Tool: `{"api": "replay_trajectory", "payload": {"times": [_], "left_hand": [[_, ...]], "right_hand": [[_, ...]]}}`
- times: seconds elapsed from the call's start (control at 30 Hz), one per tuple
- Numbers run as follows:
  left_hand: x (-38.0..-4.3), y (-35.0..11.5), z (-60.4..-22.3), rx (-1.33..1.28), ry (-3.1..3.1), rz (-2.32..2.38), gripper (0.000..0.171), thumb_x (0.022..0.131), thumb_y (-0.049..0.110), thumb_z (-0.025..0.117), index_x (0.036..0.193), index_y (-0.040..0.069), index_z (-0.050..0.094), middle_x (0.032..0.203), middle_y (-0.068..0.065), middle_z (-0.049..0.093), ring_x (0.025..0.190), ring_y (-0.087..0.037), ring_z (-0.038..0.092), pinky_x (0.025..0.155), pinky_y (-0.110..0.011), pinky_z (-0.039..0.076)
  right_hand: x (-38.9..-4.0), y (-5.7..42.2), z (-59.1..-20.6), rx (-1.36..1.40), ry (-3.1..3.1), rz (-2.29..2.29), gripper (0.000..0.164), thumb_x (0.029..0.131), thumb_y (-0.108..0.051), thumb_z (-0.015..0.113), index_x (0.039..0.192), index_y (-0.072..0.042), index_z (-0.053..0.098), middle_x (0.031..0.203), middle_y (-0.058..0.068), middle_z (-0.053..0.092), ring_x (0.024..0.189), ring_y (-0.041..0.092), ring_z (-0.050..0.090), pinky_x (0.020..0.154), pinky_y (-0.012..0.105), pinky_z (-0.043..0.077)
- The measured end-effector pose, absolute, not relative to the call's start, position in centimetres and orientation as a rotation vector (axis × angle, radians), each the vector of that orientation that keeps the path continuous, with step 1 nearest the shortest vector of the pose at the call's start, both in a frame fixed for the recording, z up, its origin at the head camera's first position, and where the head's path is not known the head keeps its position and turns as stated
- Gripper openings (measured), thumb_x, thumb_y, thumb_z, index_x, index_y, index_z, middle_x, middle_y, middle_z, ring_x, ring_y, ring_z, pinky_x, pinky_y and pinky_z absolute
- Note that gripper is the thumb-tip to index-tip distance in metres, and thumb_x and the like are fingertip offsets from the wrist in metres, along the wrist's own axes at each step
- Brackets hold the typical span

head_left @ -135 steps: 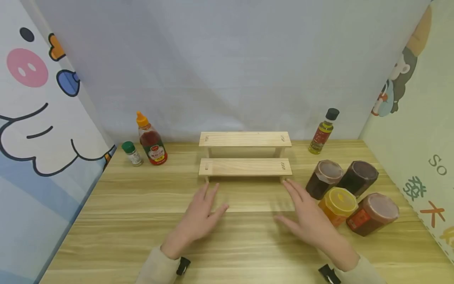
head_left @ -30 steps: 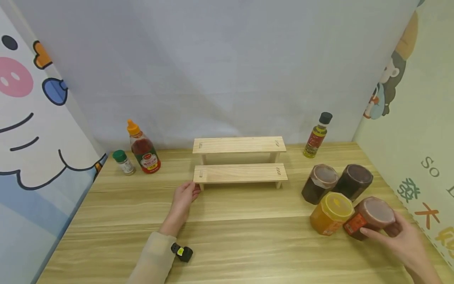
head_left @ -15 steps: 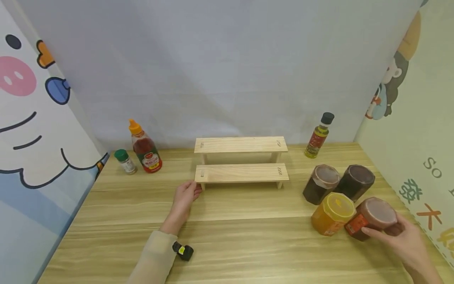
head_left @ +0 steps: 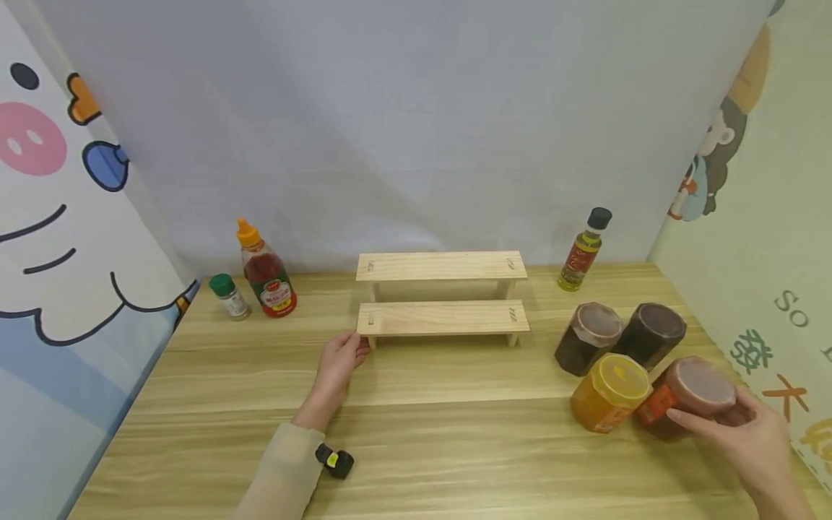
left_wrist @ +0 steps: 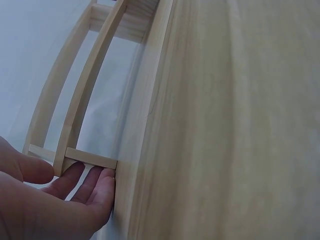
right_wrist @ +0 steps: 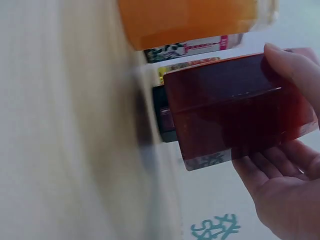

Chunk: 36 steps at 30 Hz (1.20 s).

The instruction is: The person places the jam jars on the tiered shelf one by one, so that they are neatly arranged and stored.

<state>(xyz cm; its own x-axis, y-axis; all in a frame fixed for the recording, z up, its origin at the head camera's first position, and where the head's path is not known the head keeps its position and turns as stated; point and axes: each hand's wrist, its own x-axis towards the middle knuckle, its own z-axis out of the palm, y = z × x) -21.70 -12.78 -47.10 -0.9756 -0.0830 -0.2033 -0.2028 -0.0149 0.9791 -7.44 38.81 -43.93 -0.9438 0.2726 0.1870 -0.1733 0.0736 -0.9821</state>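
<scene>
My right hand (head_left: 747, 433) grips a brownish-red jar (head_left: 685, 397) with a red label, thumb on the near side and fingers round the back. In the right wrist view, a gap shows between the jar's base (right_wrist: 177, 122) and the table. My left hand (head_left: 339, 361) holds the front left corner of a two-step wooden shelf (head_left: 442, 318). In the left wrist view, its thumb (left_wrist: 37, 169) lies at the lower board's end and the fingers curl by the leg. An orange-yellow jar (head_left: 611, 393) stands just left of the held jar.
Two dark jars, one nearer (head_left: 588, 339) and one farther right (head_left: 652, 336), stand behind the yellow one. An oil bottle (head_left: 581, 256) is at the back right. A red sauce bottle (head_left: 271, 285) and a green-capped shaker (head_left: 230, 300) stand back left. Printed walls enclose the table (head_left: 455, 448).
Earlier both hands were spread before the shelf. The left then took its left corner, and the right moved to the brownish-red jar. Over the last half second the jar has risen slightly.
</scene>
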Motion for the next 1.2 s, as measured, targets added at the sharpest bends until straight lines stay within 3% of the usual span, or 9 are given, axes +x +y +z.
{"api": "replay_trajectory", "payload": {"times": [0.23,0.47,0.67,1.0,1.2], "left_hand": [[-21.6,-12.8,-47.2,-0.311,2.154,2.155,0.037,0.103,0.01,0.036,0.126,-0.016,0.049,0.12,-0.029,0.053,0.111,-0.036,0.052,0.098,-0.042,0.043],[-21.4,-12.9,-47.1,-0.318,2.153,2.146,0.038,0.104,0.011,0.036,0.128,-0.016,0.047,0.121,-0.029,0.052,0.112,-0.036,0.052,0.098,-0.041,0.043],[-21.4,-13.1,-47.0,-0.317,2.159,2.146,0.037,0.104,0.01,0.036,0.128,-0.016,0.047,0.121,-0.03,0.052,0.113,-0.036,0.052,0.098,-0.042,0.043],[-21.7,-13.0,-46.9,-0.336,2.13,2.154,0.036,0.104,0.01,0.037,0.127,-0.015,0.048,0.12,-0.028,0.053,0.112,-0.035,0.052,0.098,-0.04,0.043],[-21.8,-12.8,-46.8,-0.353,2.123,2.153,0.036,0.103,0.01,0.037,0.127,-0.015,0.048,0.119,-0.027,0.053,0.11,-0.034,0.053,0.097,-0.04,0.043]], "right_hand": [[-7.1,37.9,-40.6,-0.169,-2.093,1.687,0.075,0.068,0.019,0.076,0.136,-0.005,0.052,0.116,-0.01,0.058,0.098,-0.003,0.057,0.077,0.007,0.045],[-7.2,36.8,-37.2,-0.013,-1.976,1.701,0.078,0.061,0.032,0.07,0.132,0.003,0.052,0.121,-0.001,0.058,0.103,0.005,0.058,0.082,0.008,0.043],[-7.9,35.2,-34.8,-0.074,-2.184,1.484,0.078,0.067,0.021,0.076,0.136,-0.004,0.052,0.121,-0.008,0.056,0.102,-0.003,0.055,0.081,0.006,0.042],[-9.5,31.3,-32.4,-0.08,-2.346,1.345,0.076,0.065,0.004,0.086,0.134,-0.008,0.056,0.119,-0.004,0.061,0.101,0.002,0.06,0.077,0.01,0.047],[-10.9,29.8,-32.6,0.03,-2.392,1.403,0.076,0.067,0.003,0.085,0.135,-0.006,0.054,0.118,-0.006,0.061,0.099,0.002,0.061,0.073,0.013,0.05]]}}
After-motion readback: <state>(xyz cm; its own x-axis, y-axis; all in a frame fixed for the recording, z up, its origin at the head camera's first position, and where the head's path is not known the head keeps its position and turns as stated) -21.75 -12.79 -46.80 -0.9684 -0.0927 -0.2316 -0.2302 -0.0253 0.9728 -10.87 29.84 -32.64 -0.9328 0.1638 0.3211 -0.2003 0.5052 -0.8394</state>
